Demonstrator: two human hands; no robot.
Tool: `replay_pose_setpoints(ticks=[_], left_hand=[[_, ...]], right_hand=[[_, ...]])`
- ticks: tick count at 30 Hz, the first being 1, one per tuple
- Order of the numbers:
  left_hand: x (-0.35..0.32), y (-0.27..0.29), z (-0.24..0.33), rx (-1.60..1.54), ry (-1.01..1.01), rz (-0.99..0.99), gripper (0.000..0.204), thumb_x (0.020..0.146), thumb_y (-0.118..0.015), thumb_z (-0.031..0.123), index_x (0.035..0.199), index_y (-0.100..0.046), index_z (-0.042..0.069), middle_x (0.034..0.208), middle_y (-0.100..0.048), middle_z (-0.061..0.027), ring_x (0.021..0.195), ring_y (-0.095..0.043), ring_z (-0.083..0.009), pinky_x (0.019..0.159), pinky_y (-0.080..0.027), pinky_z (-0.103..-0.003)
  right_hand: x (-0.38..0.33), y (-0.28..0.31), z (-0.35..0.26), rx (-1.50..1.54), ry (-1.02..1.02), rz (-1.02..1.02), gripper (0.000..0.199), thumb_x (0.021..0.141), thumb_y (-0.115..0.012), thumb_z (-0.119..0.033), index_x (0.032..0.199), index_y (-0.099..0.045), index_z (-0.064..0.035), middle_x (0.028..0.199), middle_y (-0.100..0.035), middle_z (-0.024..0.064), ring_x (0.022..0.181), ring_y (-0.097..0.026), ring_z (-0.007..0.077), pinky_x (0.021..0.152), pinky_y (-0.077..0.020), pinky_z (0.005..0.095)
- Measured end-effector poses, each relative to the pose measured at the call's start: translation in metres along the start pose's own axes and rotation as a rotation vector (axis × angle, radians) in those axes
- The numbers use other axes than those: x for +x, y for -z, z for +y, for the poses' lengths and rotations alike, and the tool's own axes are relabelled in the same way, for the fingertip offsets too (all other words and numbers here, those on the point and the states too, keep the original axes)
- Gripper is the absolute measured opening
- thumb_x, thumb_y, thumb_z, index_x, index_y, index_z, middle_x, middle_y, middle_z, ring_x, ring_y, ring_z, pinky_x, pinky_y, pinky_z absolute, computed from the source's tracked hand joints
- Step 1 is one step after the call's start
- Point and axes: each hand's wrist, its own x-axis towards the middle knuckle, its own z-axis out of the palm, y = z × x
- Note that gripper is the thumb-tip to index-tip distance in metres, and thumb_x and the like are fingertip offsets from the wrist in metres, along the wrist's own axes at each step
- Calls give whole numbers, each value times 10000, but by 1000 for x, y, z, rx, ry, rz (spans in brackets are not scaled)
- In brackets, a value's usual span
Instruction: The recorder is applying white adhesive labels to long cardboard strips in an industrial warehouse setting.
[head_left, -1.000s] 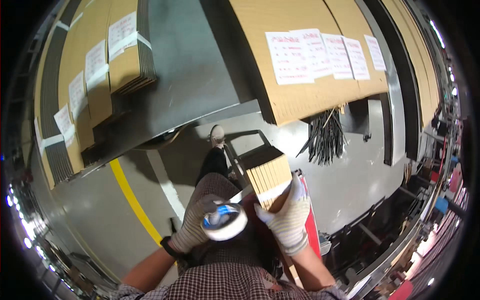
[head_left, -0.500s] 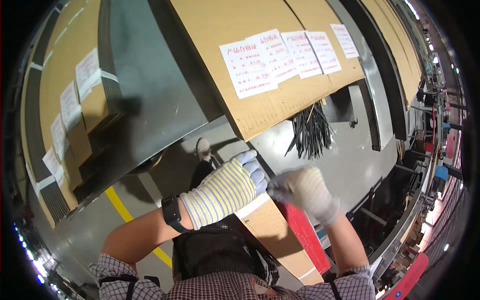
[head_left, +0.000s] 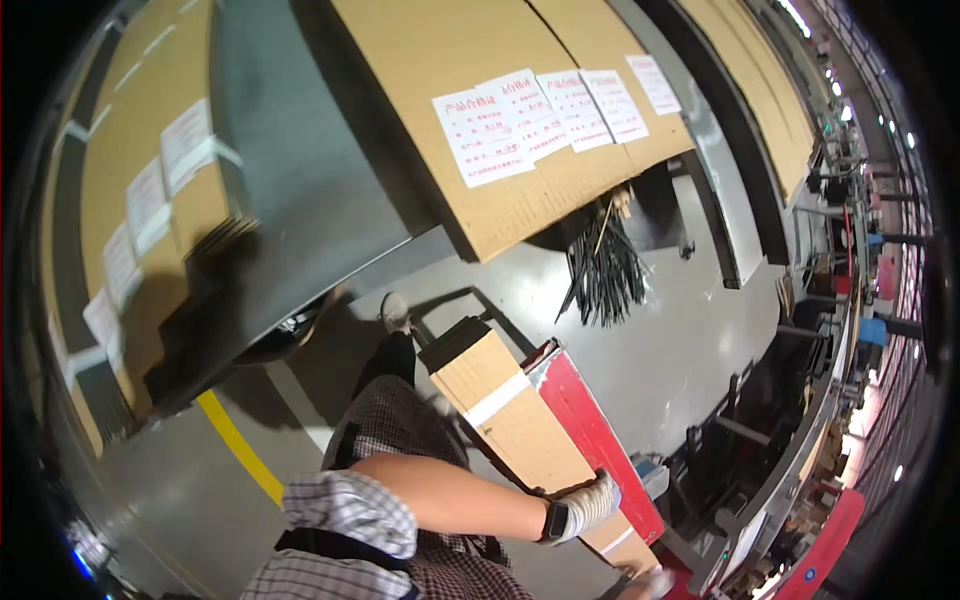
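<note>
A long bundle of flat cardboard [head_left: 530,427] lies below me, bound by a white band near each end. My left hand [head_left: 590,507], in a striped knit glove with a dark watch at the wrist, rests against the bundle toward its near end. Its fingers are foreshortened and mostly hidden. My right hand [head_left: 652,584] is at the lower edge, beside the near band; it is blurred and only partly in view. Along the bundle's right side runs a red metal piece [head_left: 590,425].
Ahead stands a large cardboard stack [head_left: 450,50] with several paper labels on top. A bunch of black strips [head_left: 604,270] hangs below its edge. More banded cardboard [head_left: 150,110] sits on a dark metal table [head_left: 300,130] at left. A yellow line [head_left: 240,450] marks the floor.
Both hands have moved from the bundle's far end toward its near end, down and to the right. The far end and its white band are now uncovered.
</note>
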Motion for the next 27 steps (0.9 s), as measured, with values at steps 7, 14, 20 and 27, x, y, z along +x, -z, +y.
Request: replay_pose_setpoints(ticks=[7,14,20,27], left_hand=[[10,54,-52,-1017,-228,-853,668,518,-931,318,1059,-698,2,994,-727,-160,975,-699,-328,844,-555,-421],[-164,72,-22,-590,216,-182,1117,560,-933,390,1455,-383,10,1477,-441,-204,1356,-434,-382,1106,-373,-502],[-201,117,18,-1003,546,579,1119,704,-818,617,1516,-312,35,1534,-369,-220,1356,-446,-384,1162,-334,-441],[-247,46,-14,-610,499,-236,628,861,-726,427,1338,-551,58,1274,-615,-106,1256,-542,-281,1076,-441,-390]], right_hand=[[-122,22,76,109,-277,-123,367,1005,-521,-243,1243,-599,25,1148,-688,136,1042,-656,250,994,-498,350],[-122,40,3,977,-230,-368,375,1004,-519,-327,1193,-617,-18,1110,-696,120,1020,-664,244,979,-511,364],[-227,63,-137,1502,-188,-1420,391,1004,-518,-399,1150,-632,-55,1078,-703,107,1002,-671,238,966,-523,376],[-384,34,-274,1258,133,-1902,561,884,-689,-363,1296,-504,-30,1188,-670,144,1052,-661,298,970,-519,410]])
